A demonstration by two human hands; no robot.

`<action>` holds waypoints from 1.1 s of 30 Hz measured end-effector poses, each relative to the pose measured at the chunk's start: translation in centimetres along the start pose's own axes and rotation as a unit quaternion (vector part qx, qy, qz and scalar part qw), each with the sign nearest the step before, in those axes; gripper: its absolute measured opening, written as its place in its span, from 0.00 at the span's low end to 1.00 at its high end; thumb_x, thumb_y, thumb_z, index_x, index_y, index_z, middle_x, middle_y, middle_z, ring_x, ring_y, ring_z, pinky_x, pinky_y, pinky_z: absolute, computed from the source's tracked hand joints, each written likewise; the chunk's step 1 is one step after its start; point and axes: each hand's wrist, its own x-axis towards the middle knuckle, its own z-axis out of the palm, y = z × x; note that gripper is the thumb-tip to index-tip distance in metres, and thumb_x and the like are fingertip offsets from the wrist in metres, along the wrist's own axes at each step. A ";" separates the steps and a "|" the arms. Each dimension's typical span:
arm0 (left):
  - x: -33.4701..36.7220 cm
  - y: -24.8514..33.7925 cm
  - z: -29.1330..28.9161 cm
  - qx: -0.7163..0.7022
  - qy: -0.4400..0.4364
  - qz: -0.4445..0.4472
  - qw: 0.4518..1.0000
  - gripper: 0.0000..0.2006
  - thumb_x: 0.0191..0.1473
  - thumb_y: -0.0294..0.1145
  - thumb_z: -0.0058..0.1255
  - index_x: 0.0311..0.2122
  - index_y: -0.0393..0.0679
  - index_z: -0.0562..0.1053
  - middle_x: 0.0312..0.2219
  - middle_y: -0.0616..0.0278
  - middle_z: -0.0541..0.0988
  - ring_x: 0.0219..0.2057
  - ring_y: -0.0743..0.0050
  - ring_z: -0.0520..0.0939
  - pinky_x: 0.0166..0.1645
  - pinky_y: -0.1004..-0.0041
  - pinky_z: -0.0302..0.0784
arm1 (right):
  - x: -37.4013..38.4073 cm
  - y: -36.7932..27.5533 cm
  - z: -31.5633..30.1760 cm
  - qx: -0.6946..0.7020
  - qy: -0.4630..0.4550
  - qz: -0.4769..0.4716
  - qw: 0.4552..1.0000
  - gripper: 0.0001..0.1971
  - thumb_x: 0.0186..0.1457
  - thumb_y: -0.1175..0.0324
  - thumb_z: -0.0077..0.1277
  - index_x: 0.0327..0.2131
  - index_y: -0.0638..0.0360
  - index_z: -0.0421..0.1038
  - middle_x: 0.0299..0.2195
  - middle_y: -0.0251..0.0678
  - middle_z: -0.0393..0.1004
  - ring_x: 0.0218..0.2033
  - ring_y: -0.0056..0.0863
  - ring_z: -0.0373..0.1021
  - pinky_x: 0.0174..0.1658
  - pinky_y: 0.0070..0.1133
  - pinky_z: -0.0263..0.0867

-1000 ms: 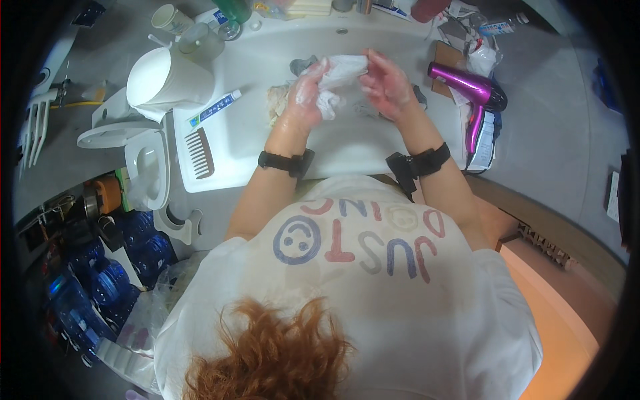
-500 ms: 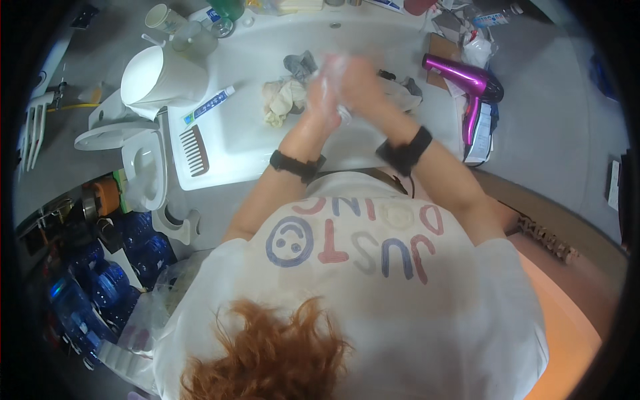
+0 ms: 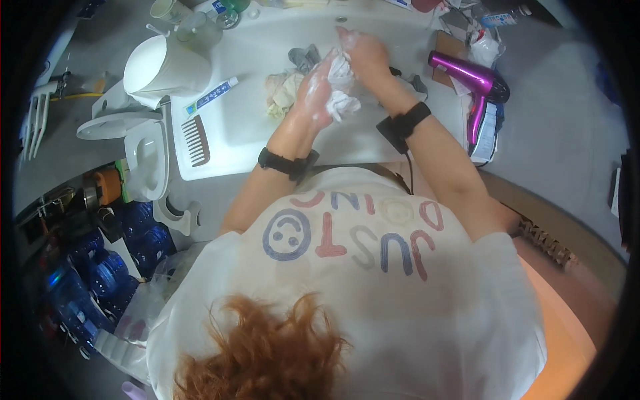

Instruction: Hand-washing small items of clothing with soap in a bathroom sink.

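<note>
Over the white sink basin [image 3: 247,47], both my hands work on a soapy, crumpled white cloth [image 3: 343,103]. My left hand [image 3: 313,93], streaked with foam, is closed on it along its left side. My right hand [image 3: 368,57] is curled at the cloth's upper end, its fingers closed and partly hidden, with suds near the thumb. Just left of my left hand lie a cream cloth [image 3: 281,92] and a grey cloth [image 3: 304,58], wet and bunched. More grey cloth [image 3: 418,87] lies in the basin, partly behind my right forearm.
On the left rim are a brown comb [image 3: 203,141], a toothpaste tube [image 3: 213,95] and a white bucket [image 3: 167,67]. A purple hair dryer [image 3: 470,72] rests at the right edge. Cups [image 3: 170,11] stand at the back left. A toilet [image 3: 147,157] is at the left.
My hands have moved slightly apart, the right one up and to the right. The white cloth, mostly hidden before, now shows between them.
</note>
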 end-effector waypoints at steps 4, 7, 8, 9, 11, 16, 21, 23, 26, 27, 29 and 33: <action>-1.3 1.9 1.3 -0.010 0.012 0.011 1.000 0.15 0.54 0.43 0.42 0.37 0.41 0.69 0.24 0.66 0.73 0.19 0.79 0.72 0.15 0.78 0.67 | -0.3 1.1 0.8 0.232 0.151 -0.060 0.959 0.18 0.53 0.57 0.43 0.36 0.64 0.68 0.26 0.41 0.72 0.23 0.29 0.67 0.27 0.27 0.63; -1.0 1.7 -1.6 0.294 0.009 0.004 0.956 0.14 0.51 0.35 0.48 0.41 0.40 0.67 0.28 0.68 0.72 0.23 0.83 0.71 0.21 0.80 0.71 | -0.9 -1.3 -4.1 0.560 -0.025 0.308 0.769 0.24 0.52 0.51 0.45 0.37 0.68 0.66 0.26 0.37 0.70 0.24 0.26 0.67 0.27 0.23 0.63; -1.0 1.3 -1.7 0.295 0.007 0.002 0.955 0.14 0.51 0.35 0.48 0.41 0.40 0.67 0.28 0.68 0.72 0.23 0.83 0.71 0.21 0.80 0.71 | -1.2 -0.9 -3.9 0.560 -0.022 0.310 0.768 0.24 0.52 0.51 0.45 0.37 0.68 0.66 0.26 0.37 0.70 0.24 0.26 0.67 0.27 0.23 0.63; -1.0 1.1 -1.5 0.223 0.026 0.014 0.974 0.14 0.50 0.33 0.48 0.42 0.40 0.66 0.29 0.67 0.72 0.25 0.82 0.72 0.23 0.79 0.72 | -1.3 -0.6 -3.6 0.588 -0.034 0.293 0.753 0.27 0.50 0.48 0.46 0.37 0.68 0.65 0.26 0.38 0.70 0.25 0.27 0.67 0.27 0.23 0.63; -0.9 0.9 -1.4 0.149 0.044 0.027 0.988 0.14 0.50 0.31 0.49 0.42 0.40 0.66 0.30 0.67 0.72 0.27 0.81 0.73 0.25 0.78 0.72 | -1.3 -0.1 -3.3 0.614 -0.046 0.275 0.738 0.30 0.49 0.45 0.46 0.38 0.69 0.65 0.26 0.38 0.69 0.25 0.27 0.67 0.27 0.23 0.63; -1.1 2.0 -1.0 -0.003 -0.134 -0.017 0.991 0.16 0.55 0.40 0.40 0.43 0.39 0.65 0.31 0.60 0.74 0.25 0.73 0.75 0.25 0.72 0.73 | -1.9 0.2 -2.9 0.555 -0.047 0.328 0.763 0.31 0.46 0.41 0.46 0.37 0.64 0.63 0.25 0.34 0.68 0.25 0.26 0.65 0.26 0.21 0.61; 0.0 1.1 -2.3 -0.155 -0.218 -0.085 0.960 0.20 0.55 0.45 0.36 0.45 0.39 0.65 0.33 0.56 0.74 0.23 0.72 0.76 0.25 0.69 0.75 | -2.7 -0.6 -2.6 0.511 -0.063 0.290 0.807 0.29 0.48 0.42 0.44 0.35 0.64 0.66 0.24 0.31 0.67 0.23 0.25 0.62 0.27 0.22 0.59; 0.4 0.8 -3.1 -0.200 -0.269 -0.098 0.937 0.20 0.55 0.44 0.37 0.45 0.39 0.64 0.35 0.56 0.74 0.23 0.73 0.77 0.26 0.67 0.77 | -3.0 -0.3 -2.9 0.502 -0.063 0.260 0.822 0.30 0.49 0.42 0.44 0.36 0.66 0.67 0.25 0.31 0.68 0.24 0.25 0.62 0.28 0.23 0.59; -0.1 1.5 -2.3 -0.160 -0.235 -0.072 0.956 0.19 0.55 0.45 0.36 0.44 0.42 0.65 0.34 0.58 0.75 0.23 0.72 0.77 0.26 0.68 0.78 | -3.9 -1.2 -5.1 0.324 0.071 0.118 0.936 0.25 0.50 0.48 0.45 0.32 0.66 0.69 0.20 0.28 0.67 0.20 0.22 0.60 0.26 0.19 0.58; -0.6 1.8 -1.2 -0.131 -0.169 -0.052 0.976 0.18 0.55 0.45 0.36 0.44 0.42 0.65 0.33 0.59 0.74 0.23 0.73 0.76 0.25 0.69 0.77 | -4.3 -1.2 -5.4 0.343 0.050 0.067 0.936 0.22 0.50 0.51 0.46 0.29 0.65 0.69 0.19 0.28 0.67 0.20 0.20 0.60 0.26 0.18 0.57; -0.6 1.8 -0.6 -0.100 -0.102 -0.034 0.989 0.17 0.55 0.45 0.37 0.44 0.43 0.65 0.33 0.61 0.74 0.23 0.74 0.76 0.24 0.70 0.76 | -4.5 -1.0 -5.4 0.360 0.030 0.017 0.932 0.20 0.50 0.53 0.46 0.26 0.65 0.69 0.18 0.28 0.67 0.20 0.19 0.59 0.26 0.18 0.57; 0.3 1.5 -1.5 0.066 -0.024 0.023 0.997 0.19 0.55 0.46 0.37 0.43 0.42 0.65 0.30 0.61 0.75 0.21 0.77 0.75 0.21 0.74 0.74 | -4.8 0.1 -4.6 0.502 -0.042 0.131 0.854 0.15 0.52 0.59 0.45 0.31 0.65 0.67 0.21 0.30 0.68 0.21 0.20 0.63 0.26 0.17 0.59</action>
